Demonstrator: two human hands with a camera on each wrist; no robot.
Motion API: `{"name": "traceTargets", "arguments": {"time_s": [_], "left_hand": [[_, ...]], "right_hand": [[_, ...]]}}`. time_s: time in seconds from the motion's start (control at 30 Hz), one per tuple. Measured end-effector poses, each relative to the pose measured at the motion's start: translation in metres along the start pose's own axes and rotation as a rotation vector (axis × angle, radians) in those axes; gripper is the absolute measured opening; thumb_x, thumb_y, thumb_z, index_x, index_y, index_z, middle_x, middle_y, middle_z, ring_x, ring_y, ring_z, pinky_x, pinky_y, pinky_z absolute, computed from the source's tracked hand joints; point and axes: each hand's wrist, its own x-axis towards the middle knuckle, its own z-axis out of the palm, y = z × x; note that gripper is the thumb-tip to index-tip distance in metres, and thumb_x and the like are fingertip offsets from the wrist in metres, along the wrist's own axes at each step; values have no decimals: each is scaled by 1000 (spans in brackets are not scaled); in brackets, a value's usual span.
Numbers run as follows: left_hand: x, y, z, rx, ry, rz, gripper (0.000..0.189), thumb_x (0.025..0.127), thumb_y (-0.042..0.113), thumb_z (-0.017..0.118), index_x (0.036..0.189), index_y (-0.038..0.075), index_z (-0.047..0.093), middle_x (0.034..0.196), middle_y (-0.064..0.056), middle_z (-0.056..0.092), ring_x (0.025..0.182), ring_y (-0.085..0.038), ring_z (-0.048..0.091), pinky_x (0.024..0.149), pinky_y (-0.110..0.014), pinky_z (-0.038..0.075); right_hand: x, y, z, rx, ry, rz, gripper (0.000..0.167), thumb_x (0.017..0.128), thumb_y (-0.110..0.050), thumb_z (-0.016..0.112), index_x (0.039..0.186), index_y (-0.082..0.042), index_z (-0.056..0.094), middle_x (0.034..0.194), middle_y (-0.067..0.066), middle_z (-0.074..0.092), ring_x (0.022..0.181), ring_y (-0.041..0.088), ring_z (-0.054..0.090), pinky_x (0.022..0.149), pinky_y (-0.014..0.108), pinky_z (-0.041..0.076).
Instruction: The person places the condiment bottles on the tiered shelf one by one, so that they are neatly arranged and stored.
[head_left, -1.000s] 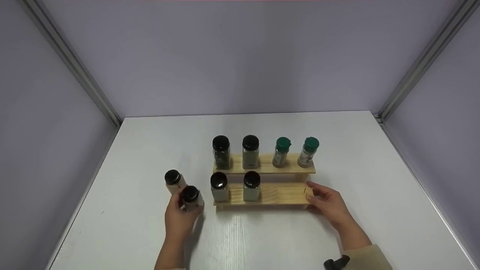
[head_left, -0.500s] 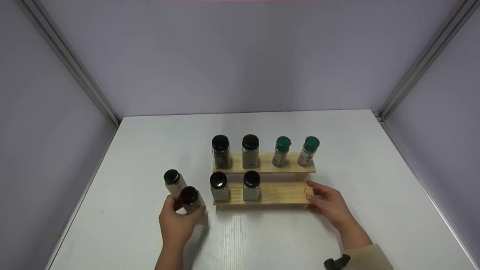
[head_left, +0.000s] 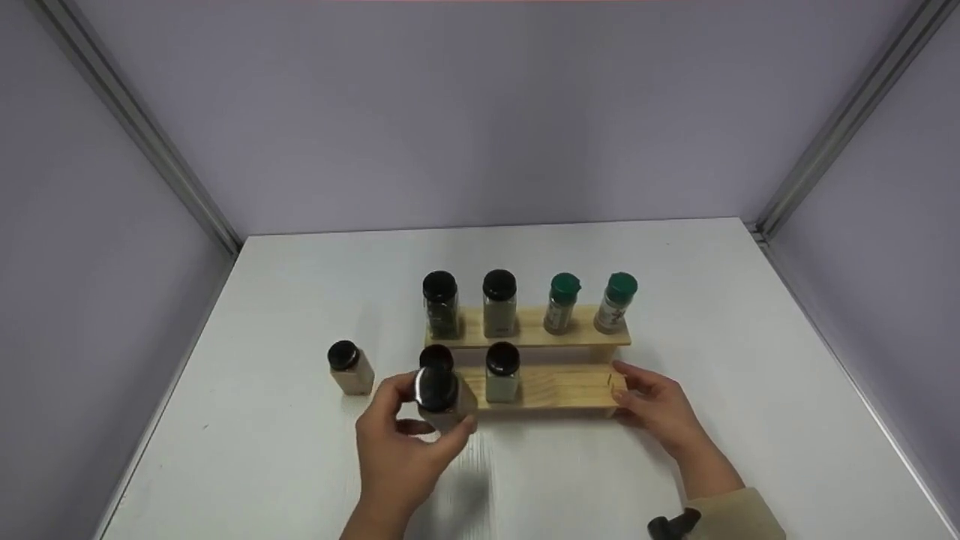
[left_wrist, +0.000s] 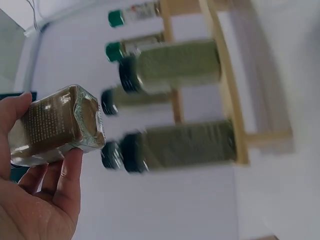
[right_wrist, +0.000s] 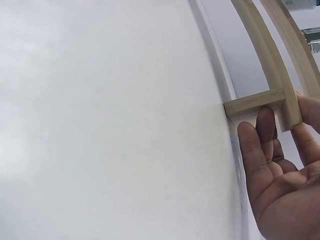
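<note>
My left hand (head_left: 397, 454) holds a glass spice jar (head_left: 438, 390) with a black lid and brown contents, raised in front of the rack's left end. In the left wrist view this jar (left_wrist: 52, 125) is tilted, its base towards the rack, pinched between thumb and fingers. My right hand (head_left: 660, 412) grips the right end of the lower shelf of a two-tier wooden spice rack (head_left: 562, 386). The right wrist view shows fingers near the rack's leg (right_wrist: 255, 102). Two black-lidded jars stand on the lower shelf; the left one is partly hidden behind the held jar.
On the upper shelf stand two black-lidded jars (head_left: 499, 307) and two green-lidded jars (head_left: 561, 304). Another black-lidded jar (head_left: 352, 371) with pale brown contents stands on the white table (head_left: 247, 420), left of the rack. Walls enclose the table's back and sides.
My left hand has lifted its jar away from the other jar on the table and carried it right, to the front of the rack. My right hand stays on the rack's end.
</note>
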Motion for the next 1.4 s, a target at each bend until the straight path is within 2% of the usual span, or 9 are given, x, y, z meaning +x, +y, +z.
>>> {"name": "traceTargets", "arguments": {"time_s": [0.13, 0.37, 0.57, 0.67, 0.77, 0.87, 1.0, 1.17, 1.4], "left_hand": [[-1, 7, 26, -31, -43, 90, 60, 67, 11, 102, 119, 11, 71, 108, 4, 73, 93, -16, 68, 58, -29, 60], [-7, 11, 73, -44, -181, 6, 62, 73, 17, 100, 126, 10, 69, 119, 0, 74, 108, -21, 70, 70, -30, 62], [-13, 0, 106, -90, -233, 23, 61, 73, 13, 100, 125, 8, 69, 119, -2, 73, 110, -21, 69, 75, -29, 62], [-18, -7, 123, -44, -238, 10, 59, 74, 14, 99, 124, 8, 68, 119, -3, 72, 112, -20, 69, 79, -28, 61], [-21, -12, 137, 76, -224, -20, 58, 74, 16, 99, 123, 9, 66, 119, -3, 71, 112, -20, 69, 87, -33, 60], [-21, -14, 147, 177, -224, -59, 58, 75, 18, 98, 123, 8, 65, 119, -5, 70, 113, -22, 69, 93, -39, 58], [-23, -19, 154, 225, -251, -85, 57, 78, 17, 96, 124, 7, 64, 118, -5, 68, 113, -22, 68, 96, -40, 56], [-24, -24, 162, 273, -255, -75, 54, 81, 15, 94, 123, 7, 61, 114, -5, 67, 108, -23, 67, 94, -41, 56], [-25, -27, 171, 328, -230, -135, 49, 84, 20, 93, 117, 8, 60, 108, -5, 65, 104, -25, 69, 88, -43, 57]], "right_hand": [[0, 0, 0, 6, 5, 4, 56, 99, 2, 71, 152, 2, 54, 123, 20, 63, 95, 20, 71, 79, 36, 63], [1, 1, 0, -12, 4, 9, 56, 100, -2, 72, 153, 1, 54, 127, 20, 64, 96, 20, 72, 78, 36, 63], [1, 2, 0, -16, 5, 8, 56, 100, -4, 73, 153, 1, 54, 128, 21, 65, 95, 22, 73, 78, 37, 63], [1, 2, 1, -19, 9, 6, 57, 99, -5, 74, 152, 0, 55, 128, 21, 66, 94, 22, 72, 78, 37, 63], [0, 1, 1, -16, 0, 0, 58, 99, -6, 74, 153, 1, 53, 129, 21, 66, 95, 20, 71, 79, 37, 63], [-1, 1, 1, -1, -3, -3, 58, 99, -5, 74, 153, 2, 53, 129, 21, 66, 94, 19, 71, 78, 37, 63], [-2, 0, -1, 9, -13, -15, 58, 100, -4, 73, 153, 3, 52, 126, 20, 66, 91, 18, 70, 77, 36, 62], [-2, 0, 0, -8, -2, -32, 56, 99, -3, 73, 151, 4, 54, 119, 19, 67, 87, 19, 70, 74, 35, 62], [-3, 1, 1, -11, 0, -30, 56, 98, -2, 73, 151, 2, 56, 121, 20, 68, 88, 21, 72, 74, 36, 63]]}}
